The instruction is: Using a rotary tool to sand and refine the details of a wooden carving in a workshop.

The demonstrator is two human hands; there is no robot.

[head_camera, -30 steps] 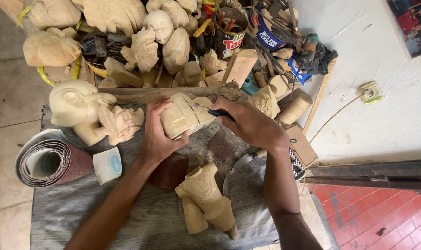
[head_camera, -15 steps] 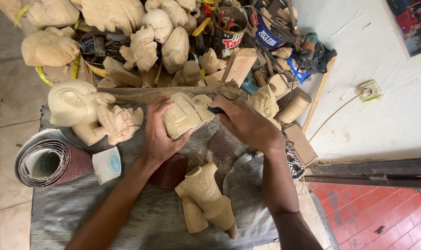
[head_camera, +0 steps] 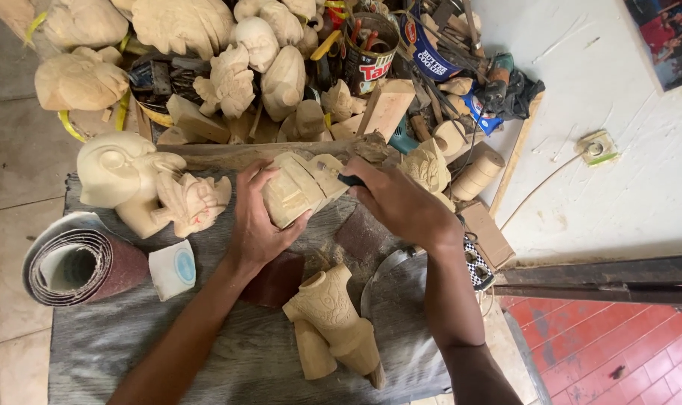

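- The left hand (head_camera: 255,225) gripped a pale carved wooden piece (head_camera: 300,187), with fingers wrapped round its near side and the thumb under its lower edge.
- The carved piece sat tilted against a rough wooden beam (head_camera: 228,154) at the far edge of a grey cloth (head_camera: 123,337).
- The right hand (head_camera: 397,206) was closed around a dark-handled tool (head_camera: 348,180), whose tip met the top of the carved piece; the blade itself was too small to make out.
- Just left of the left hand stood a carved bird head (head_camera: 120,176) and a smaller carved mask (head_camera: 195,202), touching each other.
- A roll of sandpaper (head_camera: 78,262) lay at the left edge of the cloth, with a small white roll (head_camera: 172,268) just beside it.
- Near the wrists, a carved torso with legs (head_camera: 330,322) lay on the cloth.
- Beyond the beam, more carvings were heaped around a tin can (head_camera: 367,52) holding tools.
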